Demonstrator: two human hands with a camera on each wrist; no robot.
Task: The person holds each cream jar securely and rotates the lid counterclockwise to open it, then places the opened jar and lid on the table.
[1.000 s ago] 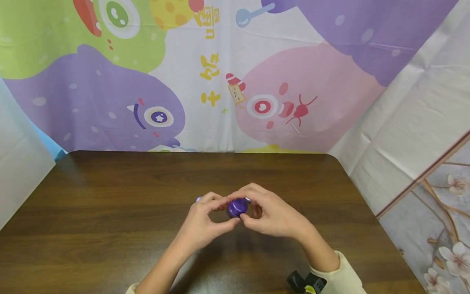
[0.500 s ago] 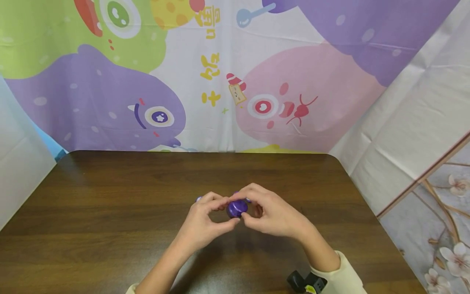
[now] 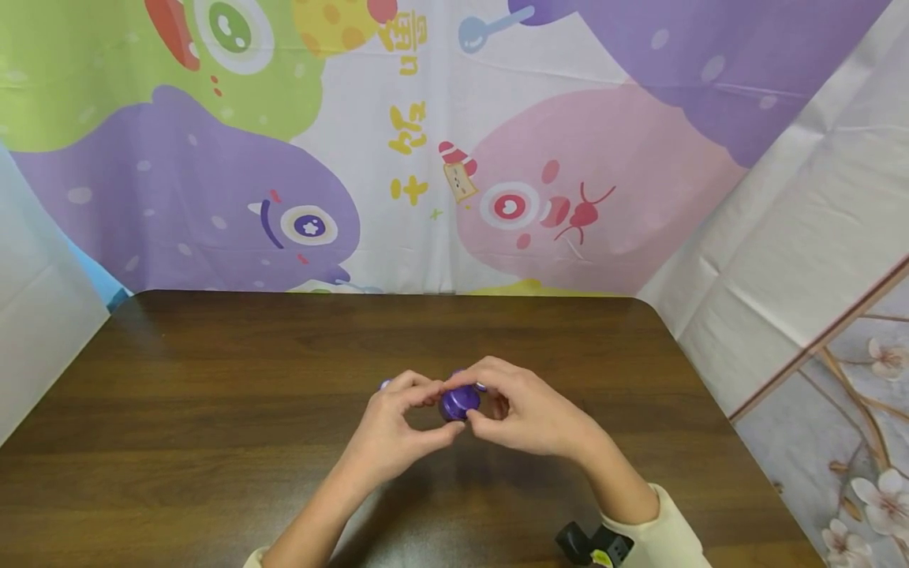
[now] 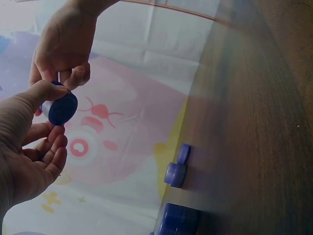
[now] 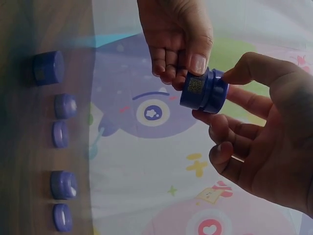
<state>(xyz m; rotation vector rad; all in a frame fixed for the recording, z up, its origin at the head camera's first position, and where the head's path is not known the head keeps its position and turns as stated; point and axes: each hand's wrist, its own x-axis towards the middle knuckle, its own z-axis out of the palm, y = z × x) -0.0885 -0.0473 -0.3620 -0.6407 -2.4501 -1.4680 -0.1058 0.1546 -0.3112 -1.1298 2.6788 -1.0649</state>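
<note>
A small purple jar (image 3: 460, 402) is held up over the table, between both hands. My left hand (image 3: 394, 432) pinches one end of it between thumb and fingertips. The right hand (image 3: 531, 410) grips the other end, thumb in front and fingers behind. In the right wrist view, a square printed code marks the side of the jar (image 5: 196, 88), and a groove runs round it between its two parts. From the left wrist, one flat round end (image 4: 63, 108) of the jar shows.
On the dark wooden table (image 3: 213, 379) stand more purple pieces, mostly hidden behind the hands from the head. The right wrist view shows a larger jar (image 5: 48, 67), smaller jars (image 5: 63, 184) and ring-like lids (image 5: 62, 218) in a row. A printed cloth (image 3: 440, 237) hangs behind the table.
Hardly anything differs. The right hand's knuckles sit very slightly lower, and both hands keep hold of the jar.
</note>
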